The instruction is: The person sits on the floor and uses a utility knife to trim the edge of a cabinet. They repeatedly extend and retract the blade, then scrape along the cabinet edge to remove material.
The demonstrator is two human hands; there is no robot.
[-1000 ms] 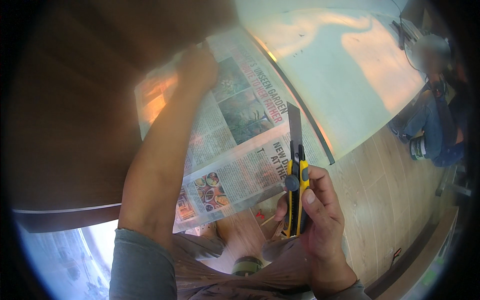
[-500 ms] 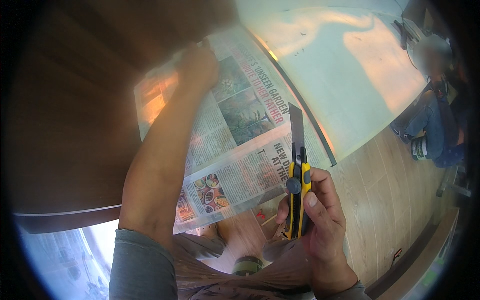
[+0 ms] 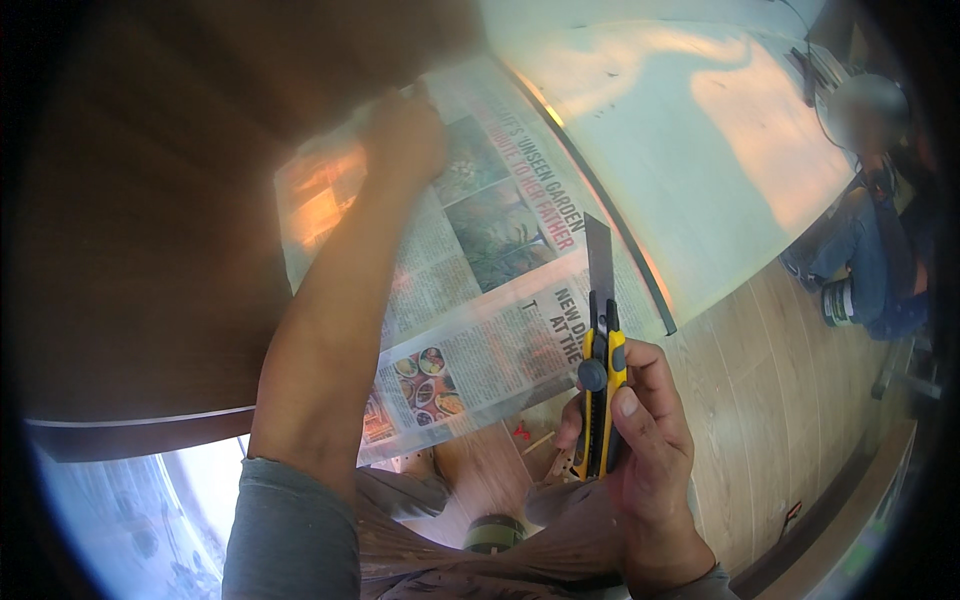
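My left hand (image 3: pixel 405 135) is at the far edge of a newspaper sheet (image 3: pixel 480 320) with printed text and photographs, fingers curled closed; whether they grip the paper is hidden. My right hand (image 3: pixel 645 440) holds a yellow and black utility knife (image 3: pixel 601 380), its wide blade extended, pointing away from me and over the sheet's right part. A thin dark strip (image 3: pixel 615 240) runs along the newspaper's right side, beside a pale, sunlit sheet or panel (image 3: pixel 680 140).
A dark wooden surface (image 3: pixel 150 260) fills the left. At the right, a person in jeans (image 3: pixel 855 240) is beside a small can (image 3: pixel 837 302). Another can (image 3: pixel 493 535) stands between my legs. Small red pieces (image 3: pixel 522 432) lie on the plank floor (image 3: pixel 740 380).
The knife in my right hand has shifted slightly to the right. My left arm and the scene also appear a little further right; my left hand stays at the newspaper's far edge.
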